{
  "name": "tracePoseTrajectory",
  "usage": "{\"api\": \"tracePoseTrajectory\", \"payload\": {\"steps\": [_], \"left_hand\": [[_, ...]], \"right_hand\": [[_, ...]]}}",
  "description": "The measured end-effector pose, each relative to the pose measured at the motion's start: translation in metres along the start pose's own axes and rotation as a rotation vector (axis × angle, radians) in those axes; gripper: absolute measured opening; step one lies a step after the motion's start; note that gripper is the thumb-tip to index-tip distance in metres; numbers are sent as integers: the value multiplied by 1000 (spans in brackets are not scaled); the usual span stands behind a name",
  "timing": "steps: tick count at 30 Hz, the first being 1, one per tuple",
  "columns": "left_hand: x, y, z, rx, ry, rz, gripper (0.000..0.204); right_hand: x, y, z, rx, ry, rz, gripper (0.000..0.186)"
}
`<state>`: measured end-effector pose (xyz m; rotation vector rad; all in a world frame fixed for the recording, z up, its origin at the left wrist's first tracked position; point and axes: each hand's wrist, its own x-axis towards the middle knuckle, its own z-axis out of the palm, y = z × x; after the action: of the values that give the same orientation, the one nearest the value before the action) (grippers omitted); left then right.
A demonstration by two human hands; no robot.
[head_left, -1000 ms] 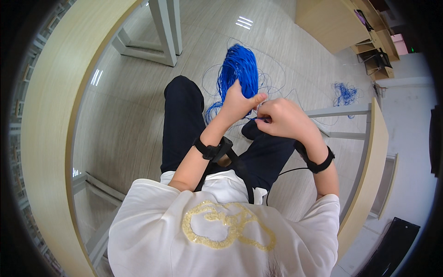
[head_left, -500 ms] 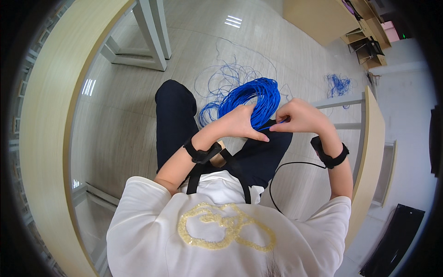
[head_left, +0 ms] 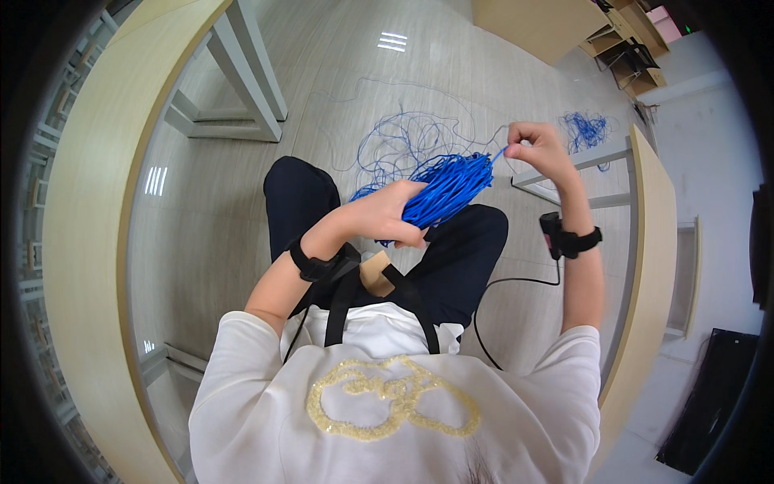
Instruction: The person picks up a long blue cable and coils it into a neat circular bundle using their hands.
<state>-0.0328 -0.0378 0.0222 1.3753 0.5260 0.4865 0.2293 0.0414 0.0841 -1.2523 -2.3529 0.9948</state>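
Left hand (head_left: 385,213) wrapped round near end of blue cord bundle (head_left: 453,187), thumb on underside; bundle juts out from grip toward upper right, near right knee (head_left: 482,230). Right hand (head_left: 538,153), apart from bundle, pinches strand (head_left: 499,156) between thumb and finger, strand leading to bundle's far end.

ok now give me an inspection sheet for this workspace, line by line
Surface: pale, glossy floor.
Job's things: blue bundle, with a strand drawn out toward the right.
Clutter: loose blue loops on the floor beyond the bundle; separate blue tangle farther right.
Left hand: grips the bundle.
Right hand: pinches the strand, raised.
Cables: black cable curving from the right wrist strap.
Surroundings: pale table at left, another at right.
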Motion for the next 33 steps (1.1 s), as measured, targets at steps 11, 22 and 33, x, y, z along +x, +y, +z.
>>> {"api": "tracePoseTrajectory", "payload": {"steps": [11,22,33], "left_hand": [[-21,26,-6,-324,-11,174,36],[-16,41,-29,-762,145,617,41],[0,43,-52,-574,495,781,36]], "right_hand": [[10,56,95,712,372,19,35],[21,49,174,610,615,110,26],[11,-9,229,668,331,265,30]]}}
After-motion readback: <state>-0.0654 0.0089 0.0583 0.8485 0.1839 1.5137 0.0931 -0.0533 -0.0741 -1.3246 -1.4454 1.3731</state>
